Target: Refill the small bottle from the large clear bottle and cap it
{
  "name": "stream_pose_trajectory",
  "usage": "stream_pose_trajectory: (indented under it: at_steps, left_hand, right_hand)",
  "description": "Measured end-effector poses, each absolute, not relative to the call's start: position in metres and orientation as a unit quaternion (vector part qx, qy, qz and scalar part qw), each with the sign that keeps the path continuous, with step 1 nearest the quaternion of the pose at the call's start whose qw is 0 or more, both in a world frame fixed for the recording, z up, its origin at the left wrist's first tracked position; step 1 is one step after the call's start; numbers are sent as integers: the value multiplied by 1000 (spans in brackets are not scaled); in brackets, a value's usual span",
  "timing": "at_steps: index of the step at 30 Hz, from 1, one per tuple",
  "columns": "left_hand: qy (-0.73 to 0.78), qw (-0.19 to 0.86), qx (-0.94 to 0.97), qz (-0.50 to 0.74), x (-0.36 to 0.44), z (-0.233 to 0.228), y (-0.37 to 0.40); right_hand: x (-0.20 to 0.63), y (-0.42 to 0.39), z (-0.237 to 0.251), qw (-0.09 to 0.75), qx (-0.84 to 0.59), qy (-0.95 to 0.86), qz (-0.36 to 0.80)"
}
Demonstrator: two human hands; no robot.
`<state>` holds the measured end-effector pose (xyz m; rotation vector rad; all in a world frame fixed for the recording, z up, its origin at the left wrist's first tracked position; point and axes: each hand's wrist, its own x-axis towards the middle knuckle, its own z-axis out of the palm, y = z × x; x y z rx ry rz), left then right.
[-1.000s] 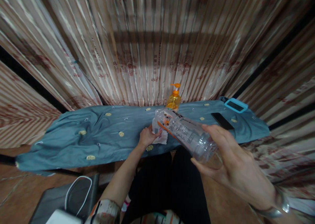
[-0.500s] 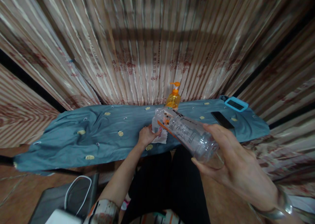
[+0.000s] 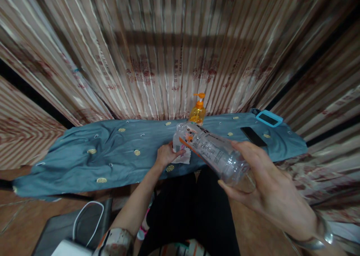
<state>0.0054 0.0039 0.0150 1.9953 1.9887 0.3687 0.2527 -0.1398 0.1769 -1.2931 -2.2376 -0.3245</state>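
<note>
In the head view my right hand (image 3: 270,181) grips a clear plastic bottle (image 3: 216,153) by its near end, thumb below and fingers above. The bottle is tilted, its far end pointing up and to the left. It carries a printed label with an orange band, and no liquid can be made out inside. My left hand (image 3: 165,154) has its fingers closed on the left side of a small white packet (image 3: 184,158) with pink print, low over the blue cloth. Part of that packet is hidden behind the bottle's far end.
A blue cloth with yellow pineapple prints (image 3: 70,166) covers the long narrow table. An orange pump bottle (image 3: 197,111) stands at its back edge. Rightward lie a black phone (image 3: 253,136) and a blue-framed object (image 3: 269,118). A striped curtain (image 3: 168,61) hangs behind. A white cable (image 3: 88,214) lies lower left.
Both hands keep their grips, on the bottle and the packet, almost unmoved. The whole view has shifted very slightly.
</note>
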Motion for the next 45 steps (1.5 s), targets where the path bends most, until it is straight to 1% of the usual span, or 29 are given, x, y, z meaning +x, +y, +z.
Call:
stream_pose_trajectory:
  at_steps: [11,20,45]
  left_hand:
    - [703,164,680,132,14,8,5]
    - [698,177,673,166,14,-2,9]
    - [706,191,662,164,17,9,4]
  right_hand:
    - [253,-140,178,261,-478,-830,-123]
    - [253,-139,178,266,-468,-833,-128]
    - [252,-140,181,256,-471,-834,-129]
